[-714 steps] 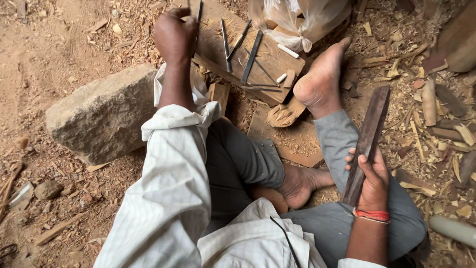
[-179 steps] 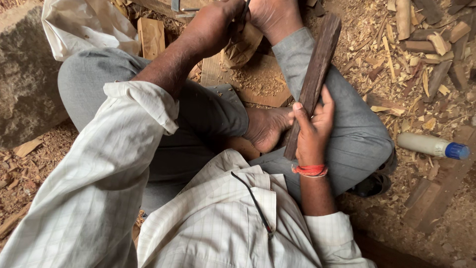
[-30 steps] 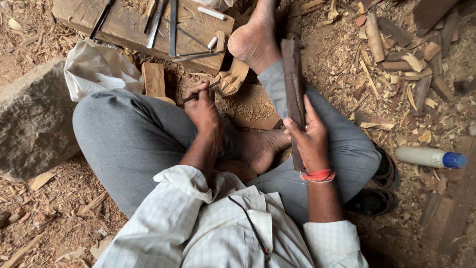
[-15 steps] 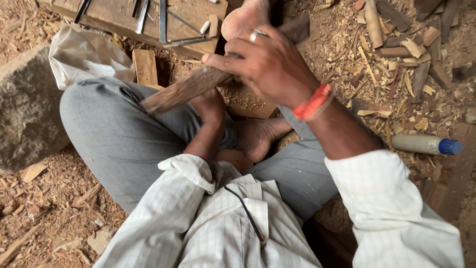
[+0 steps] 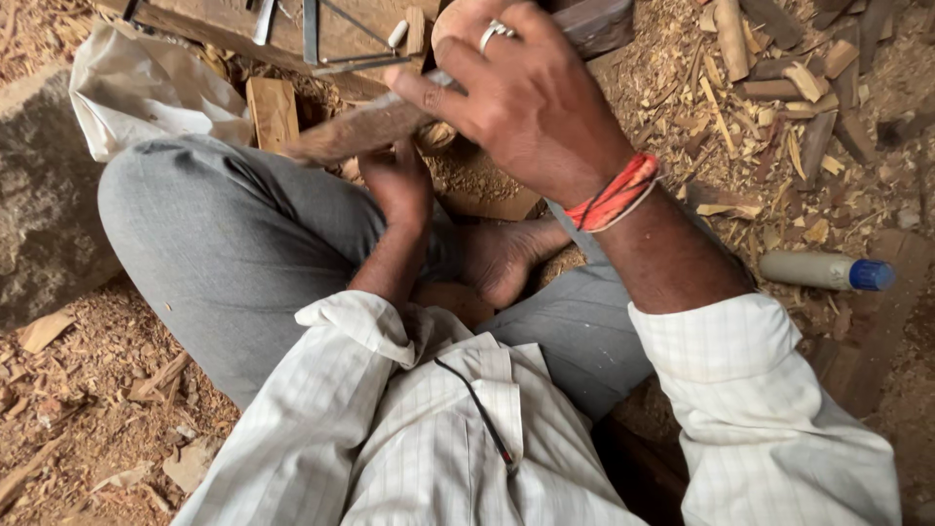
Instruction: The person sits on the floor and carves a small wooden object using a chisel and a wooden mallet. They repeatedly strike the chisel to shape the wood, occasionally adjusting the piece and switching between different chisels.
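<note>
Sitting cross-legged on a chip-strewn floor (image 5: 88, 390), a person works w/ both hands over the lap. Right hand (image 5: 531, 93), ring on one finger, red-orange thread at the wrist, is curled shut around a long dark wood strip (image 5: 365, 127); the strip runs slantwise from upper right (dark end at approx. the frame's top edge) down-left to a paler, rough tip near a small wood block (image 5: 273, 109). Left hand (image 5: 399, 180) lies just below the strip, fingers bent downward toward the ground between the legs; whether it grips anything cannot be told, its palm side being hidden.

Edges/room: grey-trousered knee (image 5: 195, 195) fills the left-centre; a grey stone (image 5: 39, 195) bounds the far left, a crumpled pale bag (image 5: 146, 83) lying between stone and knee. Bare foot (image 5: 506, 253) is tucked under the right forearm. Open floor remains lower left only, littered w/ shavings. Top edge: a low wooden board (image 5: 234, 34) carrying metal tools (image 5: 310, 24).

Packages: one pale cylindrical bottle w/ blue cap (image 5: 823, 271) lies on its side at right, cap toward the frame edge, well apart from both hands; its label is not legible. Scattered offcuts (image 5: 779, 68) crowd the upper right.
</note>
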